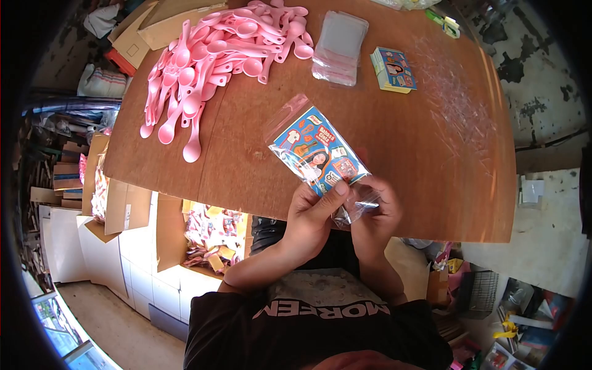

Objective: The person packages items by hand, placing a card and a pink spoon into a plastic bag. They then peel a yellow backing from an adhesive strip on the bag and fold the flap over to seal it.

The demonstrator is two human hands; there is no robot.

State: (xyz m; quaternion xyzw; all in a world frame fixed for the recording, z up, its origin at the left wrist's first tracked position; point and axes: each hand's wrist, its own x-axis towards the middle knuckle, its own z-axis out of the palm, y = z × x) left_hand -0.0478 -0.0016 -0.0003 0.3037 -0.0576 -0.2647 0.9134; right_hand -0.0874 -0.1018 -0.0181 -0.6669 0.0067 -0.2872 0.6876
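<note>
My left hand (311, 216) is closed on a clear plastic bag (285, 117) with a blue printed card (317, 151) inside, its thumb pressed on the lower part of the card. My right hand (379, 209) has its fingers closed at the bag's lower right end, where the plastic is crumpled. The bag is held tilted above the table's front part. Beyond it lie a stack of flat clear bags (341, 46) and a stack of similar printed cards (394, 69).
A big heap of pink plastic spoons (216, 52) covers the left part of the brown table (246, 160). Loose clear plastic strips (453, 105) lie at the right, and a green-and-white cutter-like item (445, 24) at the back. An open carton (169, 231) of packed items stands below the front edge.
</note>
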